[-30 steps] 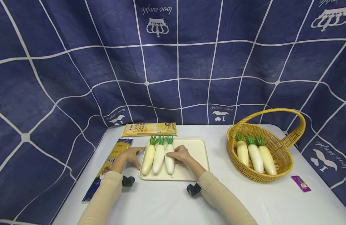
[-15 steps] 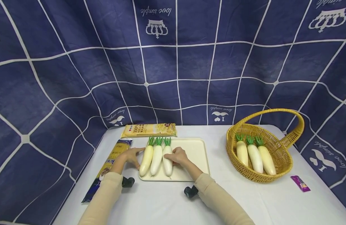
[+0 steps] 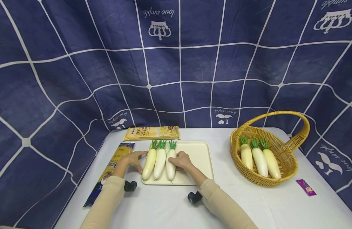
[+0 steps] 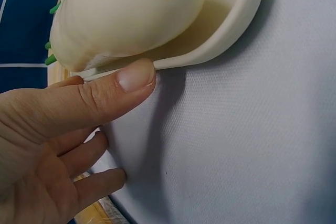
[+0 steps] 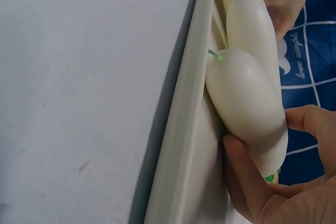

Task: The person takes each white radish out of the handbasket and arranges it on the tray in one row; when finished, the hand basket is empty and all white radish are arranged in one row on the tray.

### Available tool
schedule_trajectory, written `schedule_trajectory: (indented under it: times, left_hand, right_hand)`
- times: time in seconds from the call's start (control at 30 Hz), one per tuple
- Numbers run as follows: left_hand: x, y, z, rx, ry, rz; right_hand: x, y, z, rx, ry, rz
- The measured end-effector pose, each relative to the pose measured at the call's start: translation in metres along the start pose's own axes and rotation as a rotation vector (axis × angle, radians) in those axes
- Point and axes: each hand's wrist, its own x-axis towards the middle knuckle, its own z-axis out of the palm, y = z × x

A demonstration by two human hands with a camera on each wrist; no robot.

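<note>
Three white radishes [image 3: 159,166] lie side by side, leafy ends away from the person, on the cream tray [image 3: 196,160] on the tabletop [image 3: 164,206]. The right hand [image 3: 182,161] pinches the rightmost radish [image 3: 171,171] between thumb and fingers; the left hand [image 3: 133,160], its grip spread wide and holding nothing, sits at the tray's edge beside the leftmost radish [image 3: 149,163].

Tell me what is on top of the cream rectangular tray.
Three off-white, elongated radishes with green tops lie side by side on the cream rectangular tray; the right hand holds the rightmost radish. The tray's surface directly beneath them is covered and cannot be seen.
</note>
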Motion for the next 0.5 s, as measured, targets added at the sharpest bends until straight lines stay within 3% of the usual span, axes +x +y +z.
schedule_trajectory:
  times: [0.33, 0.5]
  left_hand:
    - [0.002, 0.000, 0.000, -0.009, -0.014, -0.030]
    - [0.002, -0.001, 0.000, 0.011, -0.015, -0.008]
  right_hand:
    - [-0.013, 0.006, -0.008, 0.014, -0.068, -0.020]
    - [-0.020, 0.009, -0.018, 0.000, -0.073, -0.057]
